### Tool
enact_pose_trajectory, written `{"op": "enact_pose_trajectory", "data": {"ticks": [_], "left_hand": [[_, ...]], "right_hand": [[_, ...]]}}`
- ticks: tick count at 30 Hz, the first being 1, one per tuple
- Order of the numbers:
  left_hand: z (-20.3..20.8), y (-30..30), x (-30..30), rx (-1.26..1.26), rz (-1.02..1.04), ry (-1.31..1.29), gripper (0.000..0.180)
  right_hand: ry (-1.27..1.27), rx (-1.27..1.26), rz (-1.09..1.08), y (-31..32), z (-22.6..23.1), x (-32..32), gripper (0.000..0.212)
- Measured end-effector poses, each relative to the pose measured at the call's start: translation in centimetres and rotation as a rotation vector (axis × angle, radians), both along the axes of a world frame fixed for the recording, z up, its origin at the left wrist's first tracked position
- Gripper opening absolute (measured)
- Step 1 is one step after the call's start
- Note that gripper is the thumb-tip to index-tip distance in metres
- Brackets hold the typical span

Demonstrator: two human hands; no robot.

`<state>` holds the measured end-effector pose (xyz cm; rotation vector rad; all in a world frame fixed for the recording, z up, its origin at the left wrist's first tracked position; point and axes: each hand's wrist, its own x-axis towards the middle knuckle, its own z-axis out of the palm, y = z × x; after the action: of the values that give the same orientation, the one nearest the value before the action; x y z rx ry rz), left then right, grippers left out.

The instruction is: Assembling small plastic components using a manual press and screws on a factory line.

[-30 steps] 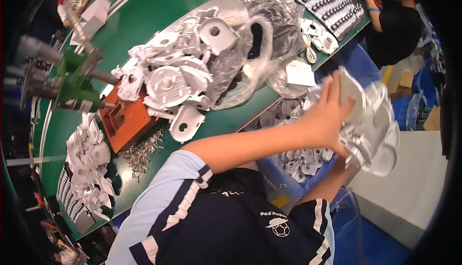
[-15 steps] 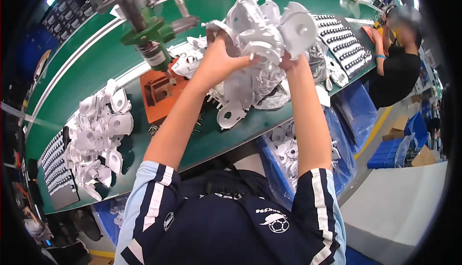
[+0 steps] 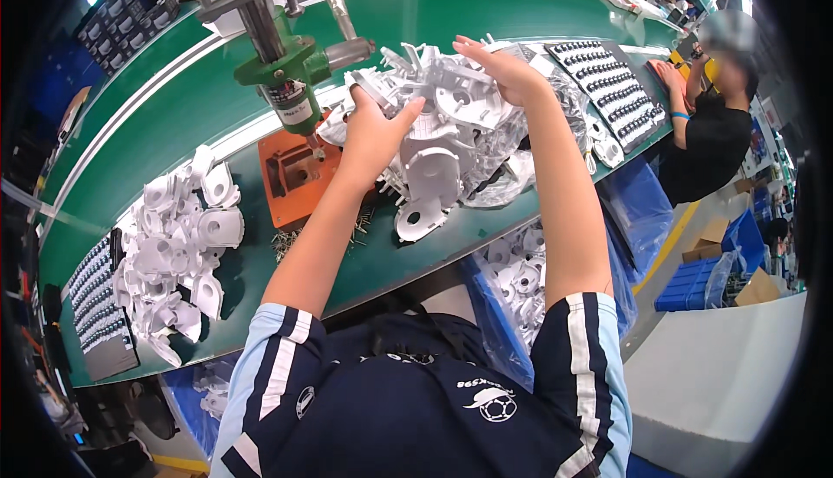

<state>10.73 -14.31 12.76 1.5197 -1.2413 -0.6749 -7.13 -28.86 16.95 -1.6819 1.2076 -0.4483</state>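
Observation:
A heap of white plastic housings (image 3: 431, 174) lies on the green bench in front of me, with clear plastic bags (image 3: 499, 185) among and beside them. My left hand (image 3: 375, 135) is at the heap's left side, thumb spread from the fingers; the fingertips are partly hidden behind white parts. On the heap's upper right, my right hand (image 3: 514, 77) has its fingers stretched out and grips nothing. Left of the heap, an orange fixture (image 3: 286, 185) sits under a green press (image 3: 282, 75).
Another pile of white housings (image 3: 160, 252) stands at left beside a tray of small dark parts (image 3: 97, 291). A similar tray (image 3: 607, 88) lies at right, near a co-worker (image 3: 716, 122). Loose screws (image 3: 285, 242) lie by the fixture. A blue lined bin (image 3: 495, 304) stands below the bench edge.
Both hands held a raised bunch of white housings; these now rest on the heap, let go. My right hand has opened flat, and the hands are farther apart.

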Motion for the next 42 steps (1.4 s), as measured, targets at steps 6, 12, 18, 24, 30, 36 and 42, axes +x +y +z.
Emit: {"op": "enact_pose_trajectory", "data": {"ticks": [6,12,18,24,30,36,42], "left_hand": [[0.3,0.2,1.2,0.003,0.072,-0.142,0.064],[2.3,1.6,0.0,-0.136,-0.051,-0.279,0.064],[0.7,6.3,-6.0,-0.403,-0.657,-0.908,0.090],[-11.9,13.2,-12.1,-0.362,-1.145,-0.904,0.086],[-20.0,11.9,-15.6,0.122,-1.081,-0.798,0.087],[-21.9,14.1,-17.9,-0.101,-1.196,-0.843,0.094],[-26.6,16.5,-19.5,-0.130,-1.352,-0.821,0.081]], "right_hand": [[0.118,-0.157,-0.049,-0.7,1.6,1.0,0.075],[0.215,-0.248,-0.041,-1.8,0.5,1.4,0.066],[0.450,-0.396,-0.002,-2.5,-0.4,0.2,0.060],[-0.091,-0.463,-0.185,0.1,-1.4,-0.3,0.050],[-0.265,-0.634,-0.131,7.9,-1.9,-9.2,0.031],[0.569,0.444,-0.144,24.7,-13.9,-21.3,0.039],[0.166,0.475,-0.485,41.2,-29.5,-18.0,0.059]]}}
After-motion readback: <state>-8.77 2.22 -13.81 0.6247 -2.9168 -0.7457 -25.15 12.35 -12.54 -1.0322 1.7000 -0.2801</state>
